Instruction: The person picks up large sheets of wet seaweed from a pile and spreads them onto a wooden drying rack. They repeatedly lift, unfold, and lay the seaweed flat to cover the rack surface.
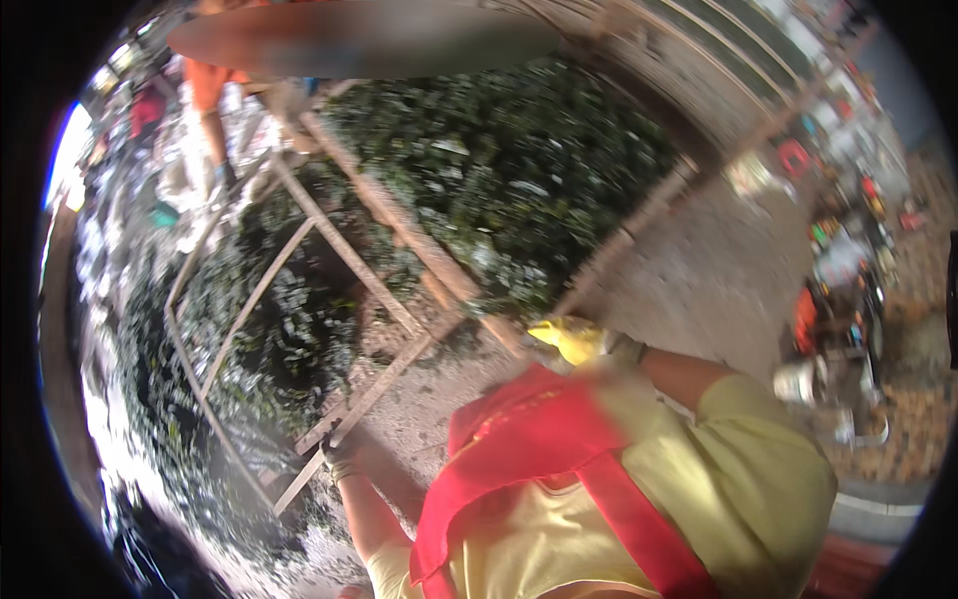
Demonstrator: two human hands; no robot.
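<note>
My left hand [338, 455], in a pale glove with dark fingers, grips the near end bar of a wooden slatted frame [359, 263]. This frame is tilted over a heap of green leaves [281, 314]. A second person's gloved hand [226, 177] is at the frame's far end. My right hand [627, 349], also gloved, is in front of my chest and holds a yellow object [567, 337]; blur hides what kind it is. Just beyond that hand lies the corner of a large wood-edged bed of leaves [509, 172].
A person in an orange sleeve [206, 90] stands at the far left, by white sacks [183, 168]. Wooden beams [404, 232] border the leaf bed. Bare ground [696, 254] lies to the right, then a bucket [795, 382] and assorted clutter [842, 258].
</note>
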